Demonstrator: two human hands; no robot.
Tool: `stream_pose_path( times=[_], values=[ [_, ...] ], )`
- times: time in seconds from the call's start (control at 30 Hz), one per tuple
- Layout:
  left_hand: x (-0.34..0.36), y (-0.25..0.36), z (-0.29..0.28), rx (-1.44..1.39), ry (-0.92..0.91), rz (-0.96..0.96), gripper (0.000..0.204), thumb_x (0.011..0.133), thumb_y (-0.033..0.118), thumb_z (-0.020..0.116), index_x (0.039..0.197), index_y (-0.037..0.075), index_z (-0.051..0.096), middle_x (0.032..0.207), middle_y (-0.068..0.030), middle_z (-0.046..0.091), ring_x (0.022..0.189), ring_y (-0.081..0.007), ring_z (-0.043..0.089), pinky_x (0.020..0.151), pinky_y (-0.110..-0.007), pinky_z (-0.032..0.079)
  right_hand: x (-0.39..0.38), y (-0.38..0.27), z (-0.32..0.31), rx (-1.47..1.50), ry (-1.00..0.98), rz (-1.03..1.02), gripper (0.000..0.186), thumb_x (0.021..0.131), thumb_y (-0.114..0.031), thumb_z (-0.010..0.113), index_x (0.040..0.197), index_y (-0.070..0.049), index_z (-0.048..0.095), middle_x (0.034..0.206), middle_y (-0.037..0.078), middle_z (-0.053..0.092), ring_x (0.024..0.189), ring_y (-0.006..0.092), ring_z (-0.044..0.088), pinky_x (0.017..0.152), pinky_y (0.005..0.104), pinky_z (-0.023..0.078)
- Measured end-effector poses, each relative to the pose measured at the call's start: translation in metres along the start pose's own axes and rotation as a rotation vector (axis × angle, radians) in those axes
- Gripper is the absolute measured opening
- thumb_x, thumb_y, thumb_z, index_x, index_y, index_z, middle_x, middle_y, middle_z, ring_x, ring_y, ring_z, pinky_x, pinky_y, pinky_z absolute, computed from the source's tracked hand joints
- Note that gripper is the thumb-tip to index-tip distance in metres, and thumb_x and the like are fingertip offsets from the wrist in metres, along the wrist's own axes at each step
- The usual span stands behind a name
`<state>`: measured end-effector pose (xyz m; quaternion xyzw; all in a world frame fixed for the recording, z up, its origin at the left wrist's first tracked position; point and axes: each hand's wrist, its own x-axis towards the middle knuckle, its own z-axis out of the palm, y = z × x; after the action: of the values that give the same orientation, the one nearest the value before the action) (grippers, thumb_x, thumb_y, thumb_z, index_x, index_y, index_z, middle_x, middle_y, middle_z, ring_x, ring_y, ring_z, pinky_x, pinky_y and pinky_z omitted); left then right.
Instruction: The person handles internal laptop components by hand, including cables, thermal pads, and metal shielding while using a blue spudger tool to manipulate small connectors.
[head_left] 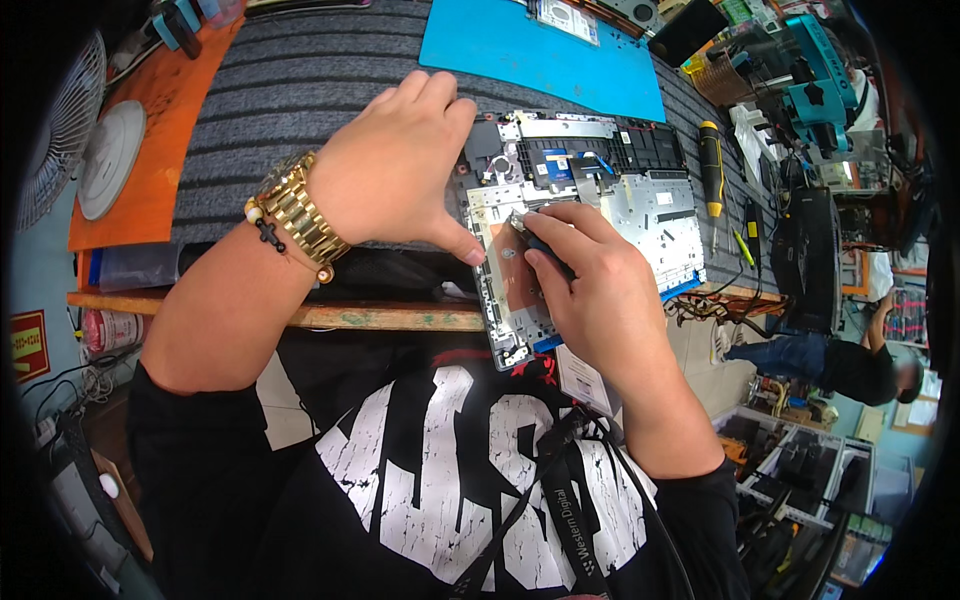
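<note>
A stripped laptop chassis [655, 225], silver with black parts, lies tilted across the bench's front edge, its near end reaching past the wood. My left hand [405, 165] grips its left side, with the thumb pressed on the edge and the fingers bent at the far corner. Over the copper-coloured patch [515, 270] of the chassis, my right hand [605, 285] is closed around a small dark-handled tool [541, 243] with a metal tip. That tip meets the chassis near the patch; the fingers hide most of the tool, so its exact kind does not show.
A blue mat [540, 60] lies behind the chassis on grey striped cloth. To the right are a yellow-black screwdriver [711, 170] and a green pen-like stick [743, 248]. A fan [65, 130] stands far left. Another person [850, 365] is at the far right.
</note>
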<state>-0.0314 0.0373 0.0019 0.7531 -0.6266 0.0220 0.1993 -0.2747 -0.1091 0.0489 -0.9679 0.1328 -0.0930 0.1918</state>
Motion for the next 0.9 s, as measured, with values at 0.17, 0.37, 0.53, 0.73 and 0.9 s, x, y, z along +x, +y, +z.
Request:
stream_pose_path(
  times=[0.17,0.37,0.53,0.73,0.9],
  values=[
    [-0.001,0.0,0.0,-0.002,0.008,0.002,0.14,0.056,0.076,0.111,0.155,-0.011,0.065,0.14,-0.0223,0.065,0.134,-0.0434,0.062,0.122,-0.054,0.055,0.0,0.001,0.001,-0.005,0.009,-0.017,0.026,0.107,-0.012,0.083,0.132,-0.004,0.086,0.133,0.017,0.083,0.099,0.0465,0.084,0.089,0.0552,0.068],
    [-0.001,0.001,0.001,0.009,0.037,0.009,0.126,0.057,0.075,0.112,0.141,-0.009,0.07,0.135,-0.0211,0.068,0.135,-0.0416,0.065,0.12,-0.053,0.057,0.0,0.002,0.002,-0.017,0.008,-0.029,0.027,0.106,-0.012,0.084,0.131,-0.004,0.086,0.132,0.017,0.083,0.097,0.0465,0.084,0.088,0.0551,0.068],
    [0.0,0.002,0.0,0.013,0.043,0.014,0.12,0.056,0.074,0.112,0.133,-0.008,0.073,0.133,-0.0208,0.069,0.136,-0.0408,0.066,0.12,-0.052,0.058,-0.001,0.001,0.009,-0.013,0.041,-0.013,0.029,0.104,-0.011,0.086,0.132,-0.006,0.087,0.127,0.015,0.084,0.095,0.0447,0.084,0.086,0.0543,0.069],
    [0.001,0.002,0.0,-0.02,0.007,0.005,0.136,0.054,0.068,0.114,0.153,-0.01,0.065,0.137,-0.022,0.064,0.132,-0.0437,0.062,0.119,-0.055,0.055,-0.004,0.0,0.018,-0.033,0.088,-0.02,0.029,0.102,-0.011,0.086,0.13,-0.005,0.088,0.121,0.014,0.084,0.095,0.0423,0.084,0.086,0.0537,0.069],
    [0.002,0.002,0.001,-0.025,-0.013,0.004,0.137,0.053,0.068,0.115,0.153,-0.011,0.064,0.137,-0.0223,0.063,0.133,-0.044,0.062,0.119,-0.055,0.055,-0.002,0.002,0.021,-0.013,0.1,-0.034,0.028,0.103,-0.011,0.086,0.129,-0.005,0.088,0.117,0.013,0.083,0.095,0.042,0.084,0.085,0.0536,0.069]
  ],
)
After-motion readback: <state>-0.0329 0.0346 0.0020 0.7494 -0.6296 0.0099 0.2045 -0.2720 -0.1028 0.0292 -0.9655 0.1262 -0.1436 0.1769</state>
